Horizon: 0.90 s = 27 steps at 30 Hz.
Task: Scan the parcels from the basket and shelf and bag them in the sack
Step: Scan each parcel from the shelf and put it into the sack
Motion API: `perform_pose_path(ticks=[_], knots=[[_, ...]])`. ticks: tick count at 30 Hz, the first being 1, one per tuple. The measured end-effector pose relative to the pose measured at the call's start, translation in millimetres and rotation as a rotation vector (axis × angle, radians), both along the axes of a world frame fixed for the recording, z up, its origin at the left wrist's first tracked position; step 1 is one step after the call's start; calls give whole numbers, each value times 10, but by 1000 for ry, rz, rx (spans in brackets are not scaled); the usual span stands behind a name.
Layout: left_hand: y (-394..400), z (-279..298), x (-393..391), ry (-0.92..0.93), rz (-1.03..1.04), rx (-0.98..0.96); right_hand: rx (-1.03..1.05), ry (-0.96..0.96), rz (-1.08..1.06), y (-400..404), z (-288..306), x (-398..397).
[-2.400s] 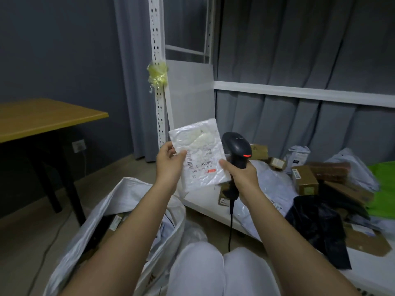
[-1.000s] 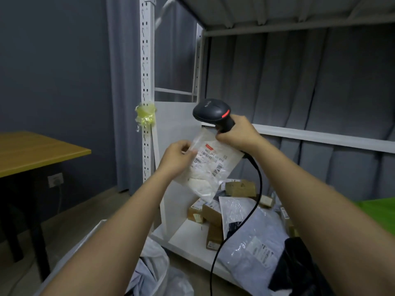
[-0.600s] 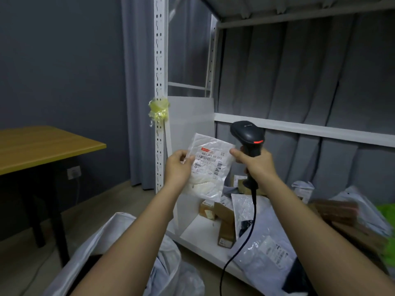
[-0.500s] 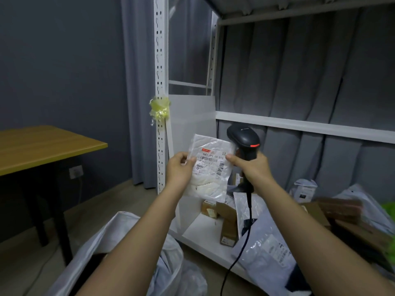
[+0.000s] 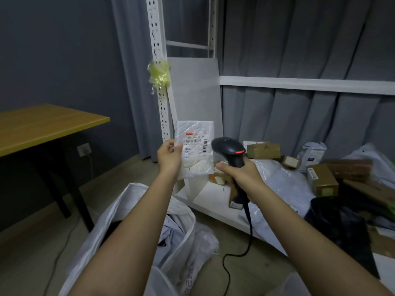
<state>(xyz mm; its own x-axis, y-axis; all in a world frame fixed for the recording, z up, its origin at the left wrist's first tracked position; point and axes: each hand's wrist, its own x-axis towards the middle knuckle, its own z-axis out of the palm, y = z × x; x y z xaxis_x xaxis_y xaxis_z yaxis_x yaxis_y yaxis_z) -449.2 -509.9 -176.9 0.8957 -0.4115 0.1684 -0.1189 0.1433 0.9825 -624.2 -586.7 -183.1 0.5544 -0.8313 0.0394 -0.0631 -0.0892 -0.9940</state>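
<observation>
While the left hand [image 5: 170,158] pinched a flat white parcel [image 5: 195,150] by its left edge, thumb on the front and fingers curled behind, the packet stood upright with its printed label facing the camera. Its right edge lay just beside the head of the black scanner [image 5: 232,151], with a thin gap between them. The right hand [image 5: 239,175] was wrapped tightly round the scanner's handle, thumb stretched toward the parcel's lower corner, and a red light showed on the scanner's head. A black cable [image 5: 248,231] hung from the handle and looped down toward the floor.

Below the forearms, the white sack [image 5: 132,212] gaped open, its rim slack and folded, with pale wrapped items inside. Bare floor lay between the sack and the white shelf board [image 5: 213,198], whose front edge ran diagonally down to the right. On that board lay small brown boxes [image 5: 263,150], a large grey mailer [image 5: 282,184] and a black bag [image 5: 339,227] draped over the edge. The slotted white upright [image 5: 158,82], bound with yellow tape [image 5: 159,74], rose just behind the parcel. To the left stood a wooden table [image 5: 42,127], well apart from both hands, with open floor beneath it.
</observation>
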Motion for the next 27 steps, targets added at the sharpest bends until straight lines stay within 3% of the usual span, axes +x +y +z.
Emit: perform_pose_path(ticks=[6,18,23,27], knots=[[31,-145,16,-18,24,-36,29,128,77,162,-206,-95],[285,-325,121,-25,101,-75,43,110,134,283,-334,17],[787,-852,389,-121,228,43,125,143,98,290,-782,378],[1198,-1399,603,-81,269,148,119,245,60,268,-1386,824]])
